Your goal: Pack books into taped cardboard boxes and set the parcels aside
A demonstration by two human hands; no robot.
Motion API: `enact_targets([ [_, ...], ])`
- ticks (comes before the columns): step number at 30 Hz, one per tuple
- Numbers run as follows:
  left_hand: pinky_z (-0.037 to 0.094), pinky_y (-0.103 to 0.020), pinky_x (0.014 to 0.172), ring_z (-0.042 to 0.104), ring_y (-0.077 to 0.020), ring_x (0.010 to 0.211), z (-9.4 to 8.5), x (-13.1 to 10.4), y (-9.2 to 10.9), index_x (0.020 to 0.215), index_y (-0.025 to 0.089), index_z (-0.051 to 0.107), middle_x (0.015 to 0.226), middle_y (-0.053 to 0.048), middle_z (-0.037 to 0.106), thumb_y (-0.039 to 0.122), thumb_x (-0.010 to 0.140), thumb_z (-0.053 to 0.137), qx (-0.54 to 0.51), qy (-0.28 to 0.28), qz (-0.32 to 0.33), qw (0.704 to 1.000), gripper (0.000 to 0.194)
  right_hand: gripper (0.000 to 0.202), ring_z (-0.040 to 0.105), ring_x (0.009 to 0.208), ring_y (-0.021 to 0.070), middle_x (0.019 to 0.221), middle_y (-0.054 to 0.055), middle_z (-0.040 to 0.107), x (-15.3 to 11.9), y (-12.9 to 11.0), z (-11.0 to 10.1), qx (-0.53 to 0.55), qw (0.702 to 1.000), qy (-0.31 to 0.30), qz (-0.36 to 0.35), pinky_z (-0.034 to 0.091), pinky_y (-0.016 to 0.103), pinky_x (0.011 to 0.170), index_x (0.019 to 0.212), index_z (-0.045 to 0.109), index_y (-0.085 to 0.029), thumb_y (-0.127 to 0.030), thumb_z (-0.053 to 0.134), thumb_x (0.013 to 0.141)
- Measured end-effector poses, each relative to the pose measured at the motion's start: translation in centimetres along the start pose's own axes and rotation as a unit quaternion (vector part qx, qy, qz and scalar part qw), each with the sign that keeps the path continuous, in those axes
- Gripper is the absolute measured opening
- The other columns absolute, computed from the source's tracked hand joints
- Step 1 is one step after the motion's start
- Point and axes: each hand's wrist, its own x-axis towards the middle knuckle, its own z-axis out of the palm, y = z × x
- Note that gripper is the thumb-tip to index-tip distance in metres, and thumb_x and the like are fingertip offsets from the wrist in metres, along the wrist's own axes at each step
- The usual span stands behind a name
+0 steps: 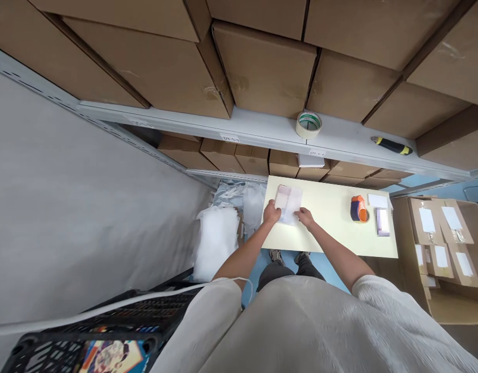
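A flat, whitish translucent packet [288,203] with a pinkish part at its upper left lies over the pale yellow table [328,233], near the table's left end. My left hand [272,212] grips its left edge, with the thumb on top. At the lower right edge of the packet, my right hand [304,216] pinches it between thumb and fingers. An orange and dark blue tape dispenser [358,208] stands farther right on the table.
Beside the dispenser lie a white label stack [377,200] and a blurred phone-like item [382,221]. Shelves of cartons [262,67] hold a tape roll [308,125] and a cutter [392,145]. White sleeves [217,241] are piled left; a big carton [452,305] stands right, a black crate [122,331] lower left.
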Motion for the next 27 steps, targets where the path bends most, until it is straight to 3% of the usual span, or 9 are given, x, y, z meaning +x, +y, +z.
enact_targets([
  [5, 0.049, -0.033, 0.111, 0.066, -0.0278, 0.135, -2.2, 1.6, -0.6, 0.149, 0.023, 0.054, 0.148, -0.012, 0.07, 0.022, 0.091, 0.071, -0.038, 0.005, -0.001, 0.999, 0.061, 0.029, 0.065, 0.086, 0.0219, 0.088, 0.001, 0.071, 1.1, -3.3, 1.9, -0.002, 0.999, -0.014, -0.031, 0.057, 0.034, 0.08, 0.097, 0.068, -0.024, -0.04, 0.074, 0.074],
  [11, 0.048, -0.032, 0.113, 0.065, -0.0272, 0.137, -3.2, 2.6, -1.5, 0.153, 0.024, 0.054, 0.152, -0.01, 0.068, 0.023, 0.089, 0.075, -0.082, 0.0, 0.01, 0.997, 0.067, 0.056, 0.069, 0.117, 0.0279, 0.134, 0.013, 0.072, 1.2, -5.1, 2.7, 0.042, 0.998, -0.016, -0.039, 0.057, 0.036, 0.1, 0.129, 0.069, -0.02, -0.037, 0.077, 0.077],
  [20, 0.046, -0.036, 0.119, 0.059, -0.0305, 0.145, -2.6, 3.1, -2.8, 0.154, 0.024, 0.055, 0.162, -0.013, 0.059, 0.026, 0.086, 0.077, -0.151, -0.033, 0.028, 0.988, 0.072, 0.082, 0.056, 0.147, 0.0312, 0.162, 0.013, 0.057, 1.5, -3.9, 2.9, 0.055, 0.996, -0.067, -0.027, 0.05, 0.044, 0.119, 0.156, 0.058, -0.024, -0.04, 0.08, 0.079],
  [23, 0.041, -0.039, 0.125, 0.053, -0.0321, 0.151, -2.6, 2.9, -3.0, 0.153, 0.022, 0.055, 0.164, -0.013, 0.056, 0.024, 0.084, 0.077, -0.133, -0.018, 0.052, 0.99, 0.073, 0.079, 0.051, 0.152, 0.0317, 0.163, 0.013, 0.057, 1.6, -3.3, 2.8, 0.035, 0.996, -0.065, -0.042, 0.044, 0.043, 0.124, 0.153, 0.062, -0.024, -0.041, 0.082, 0.079],
  [27, 0.035, -0.041, 0.131, 0.044, -0.0327, 0.159, -2.6, 1.8, -3.2, 0.15, 0.02, 0.057, 0.169, -0.014, 0.049, 0.021, 0.085, 0.073, -0.056, 0.005, 0.082, 0.995, 0.068, 0.066, 0.058, 0.144, 0.0318, 0.155, 0.011, 0.064, 1.1, -2.4, 2.3, 0.02, 0.997, -0.039, -0.058, 0.049, 0.045, 0.119, 0.144, 0.069, -0.025, -0.038, 0.08, 0.08],
])
